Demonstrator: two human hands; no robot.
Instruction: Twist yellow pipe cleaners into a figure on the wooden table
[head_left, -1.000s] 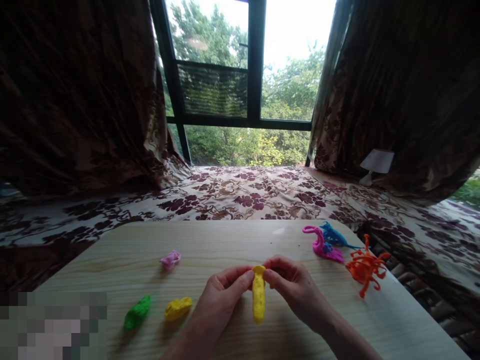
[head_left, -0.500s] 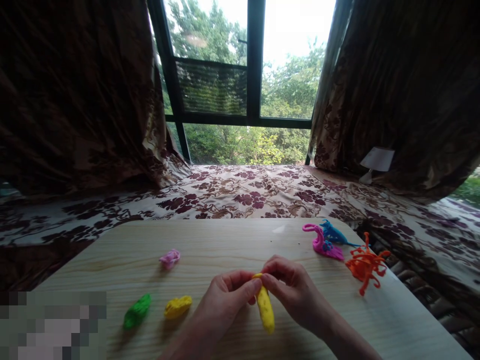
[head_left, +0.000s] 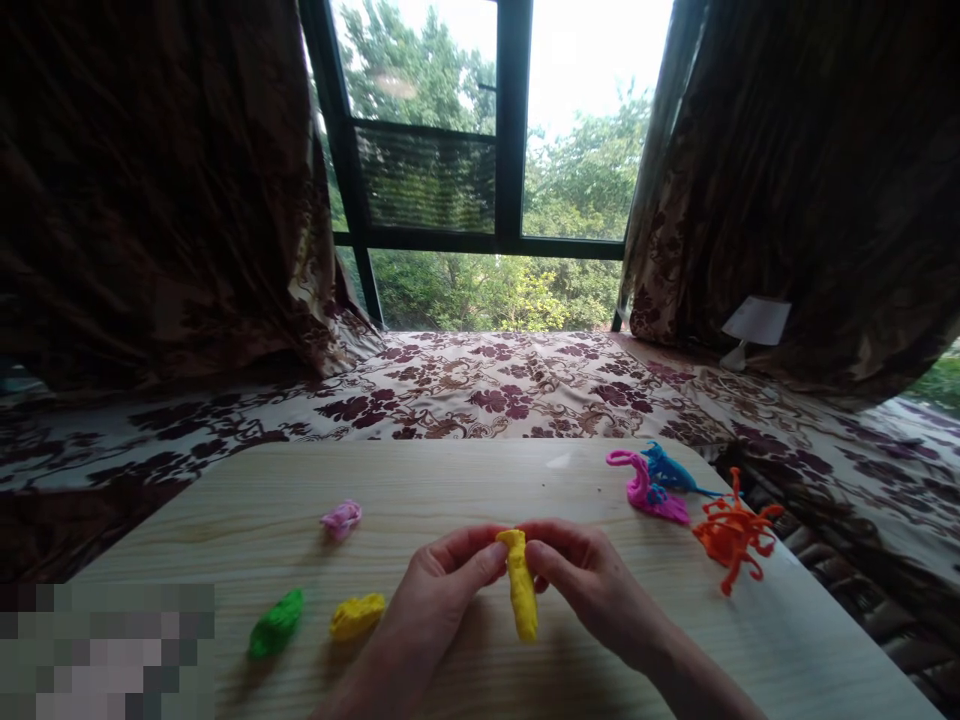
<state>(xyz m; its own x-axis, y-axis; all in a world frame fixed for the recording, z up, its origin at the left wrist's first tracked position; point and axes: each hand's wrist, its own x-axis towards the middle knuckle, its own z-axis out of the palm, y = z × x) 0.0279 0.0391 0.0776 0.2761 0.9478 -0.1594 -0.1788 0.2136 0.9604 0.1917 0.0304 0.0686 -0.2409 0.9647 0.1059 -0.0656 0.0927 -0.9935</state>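
Note:
A yellow clay roll (head_left: 520, 592) hangs upright over the wooden table (head_left: 450, 480), pinched at its upper end from both sides. My left hand (head_left: 439, 590) grips it with thumb and forefinger from the left. From the right, my right hand (head_left: 581, 580) pinches the same top end. Both hands are closed on the roll just above the table's near middle.
On the table lie a pink clay lump (head_left: 341, 518), a green lump (head_left: 276, 623) and a yellow lump (head_left: 356, 616) at the left. Pink (head_left: 645, 490), blue (head_left: 669, 472) and orange (head_left: 735, 537) clay figures stand at the right edge. A patterned bedspread, curtains and a window lie beyond.
The yellow roll swung its lower end to the right half a second ago and now hangs nearly straight again. Both hands kept their pinch on its top.

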